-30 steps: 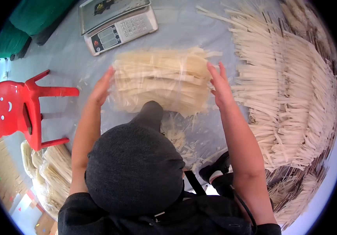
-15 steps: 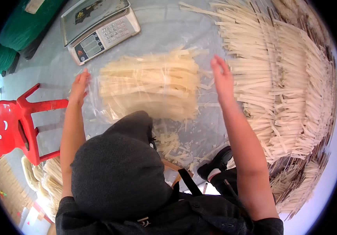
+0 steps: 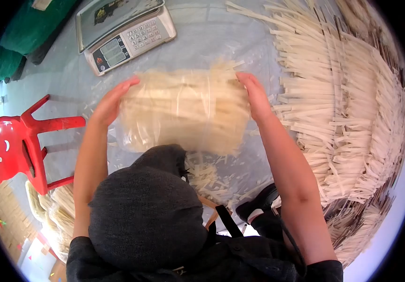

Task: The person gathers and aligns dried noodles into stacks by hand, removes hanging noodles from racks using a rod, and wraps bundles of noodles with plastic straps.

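Observation:
A clear plastic bag of pale yellow dried flat noodles [image 3: 183, 108] lies crosswise in front of me, slightly blurred. My left hand [image 3: 115, 101] grips its left end, with the fingertips over the far corner. At the opposite end, my right hand [image 3: 254, 96] is curled round the upper right edge, where noodle ends stick out. The undersides of both hands and their thumbs are mostly hidden. Near the left hand, just beyond the bag, is a silver electronic scale [image 3: 126, 40] with a keypad and display.
Long rows of loose dried noodles [image 3: 315, 113] lie on sticks along the right. A red stool [image 3: 33, 141] lies on its side at the left. Noodle scraps [image 3: 212, 176] litter the grey floor sheet near my shoe [image 3: 257, 203]. Green sacks [image 3: 33, 30] stand at the upper left.
Both hands have come inward from beside the bag and now grip its two ends. The bag has shifted slightly right and toward me.

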A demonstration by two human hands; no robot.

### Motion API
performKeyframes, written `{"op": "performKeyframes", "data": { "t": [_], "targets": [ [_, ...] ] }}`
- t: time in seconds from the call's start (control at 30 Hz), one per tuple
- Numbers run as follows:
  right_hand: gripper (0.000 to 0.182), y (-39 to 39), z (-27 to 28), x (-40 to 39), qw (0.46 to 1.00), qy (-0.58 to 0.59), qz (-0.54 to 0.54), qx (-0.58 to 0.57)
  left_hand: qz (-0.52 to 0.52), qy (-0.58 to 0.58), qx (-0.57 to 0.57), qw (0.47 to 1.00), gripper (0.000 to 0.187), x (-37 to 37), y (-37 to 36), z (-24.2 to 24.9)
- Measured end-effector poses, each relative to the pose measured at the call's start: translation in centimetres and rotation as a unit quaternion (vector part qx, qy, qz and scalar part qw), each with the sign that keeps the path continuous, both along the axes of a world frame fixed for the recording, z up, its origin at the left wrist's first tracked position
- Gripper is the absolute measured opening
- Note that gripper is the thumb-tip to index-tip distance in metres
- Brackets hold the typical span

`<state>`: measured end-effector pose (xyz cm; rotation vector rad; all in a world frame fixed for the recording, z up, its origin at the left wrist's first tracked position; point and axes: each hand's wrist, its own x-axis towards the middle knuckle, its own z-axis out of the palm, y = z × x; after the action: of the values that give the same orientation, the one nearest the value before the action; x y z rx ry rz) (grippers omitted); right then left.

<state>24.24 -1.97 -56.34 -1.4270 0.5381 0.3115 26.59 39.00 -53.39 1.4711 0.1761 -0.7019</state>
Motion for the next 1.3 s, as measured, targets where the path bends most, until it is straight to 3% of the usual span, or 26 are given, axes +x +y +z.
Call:
{"op": "performKeyframes", "data": {
  "t": [0.13,0.2,0.23,0.3,0.43,0.5,0.53,0.6,0.63,0.7,0.8,0.93,1.0,1.13,1.2,1.23,1.3],
  "targets": [
    [0.037,-2.3,4.5,-2.2,0.993,0.040,0.025,0.107,0.095,0.056,-0.062,0.992,0.047,-2.4,2.5,-0.8],
    [0.035,-2.3,5.0,-2.2,0.997,0.057,-0.043,-0.023,0.216,0.017,0.150,0.965,0.052,-2.0,0.4,0.3],
    [0.035,-2.1,4.3,-2.0,0.997,0.059,-0.043,-0.022,0.215,0.018,0.151,0.965,0.052,-2.0,-0.6,-0.1],
    [0.035,-1.3,2.3,-0.1,0.998,0.011,0.037,-0.047,0.074,0.052,0.103,0.991,0.047,-1.4,-2.3,-0.9],
    [0.037,-0.8,2.0,1.2,0.998,0.054,-0.007,0.016,0.017,0.069,0.041,0.997,0.051,-0.5,-1.5,0.7],
    [0.037,-2.8,3.3,0.0,0.993,0.069,0.083,0.039,-0.030,0.006,-0.003,1.000,0.052,-1.3,0.6,0.3],
    [0.037,-2.9,4.0,-0.9,0.993,0.072,0.085,0.039,-0.028,0.009,-0.003,1.000,0.052,-1.5,1.8,-1.2],
    [0.033,-2.7,5.2,-2.3,0.990,0.088,0.094,0.056,0.213,0.062,0.047,0.974,0.050,-1.4,3.8,-5.1],
    [0.033,-2.2,5.2,-2.8,0.990,0.090,0.095,0.056,0.215,0.064,0.048,0.973,0.050,-1.2,2.9,-4.8],
    [0.029,-0.9,4.9,-2.8,0.994,0.084,0.051,0.050,0.163,0.194,0.051,0.966,0.049,-0.4,-0.1,-4.7],
    [0.034,-1.6,3.8,-1.9,0.996,0.064,0.058,0.003,0.161,0.219,-0.049,0.961,0.053,0.2,-2.6,-2.1],
    [0.043,-1.7,5.2,-1.5,0.985,0.044,0.132,-0.103,0.116,0.162,-0.068,0.978,0.057,-0.8,-3.3,-1.4],
    [0.049,-0.1,6.5,-1.9,0.936,-0.009,0.253,-0.244,0.149,0.100,0.016,0.984,0.061,-1.5,-4.1,-0.2],
    [0.053,-0.6,2.7,-1.1,0.936,0.013,0.219,-0.276,0.047,0.029,0.080,0.995,0.062,-0.4,-3.0,-1.6],
    [0.056,-0.8,1.6,-0.7,0.882,-0.108,0.195,-0.416,-0.032,0.023,0.135,0.990,0.067,0.4,-2.3,-2.5],
    [0.056,-1.1,1.3,-0.2,0.882,-0.104,0.199,-0.414,-0.031,0.029,0.136,0.990,0.067,0.7,-1.5,-3.4],
    [0.057,-2.3,0.7,2.1,0.948,-0.042,0.078,-0.305,0.078,0.053,0.175,0.980,0.071,2.0,-0.1,-5.3]
  ]
}}
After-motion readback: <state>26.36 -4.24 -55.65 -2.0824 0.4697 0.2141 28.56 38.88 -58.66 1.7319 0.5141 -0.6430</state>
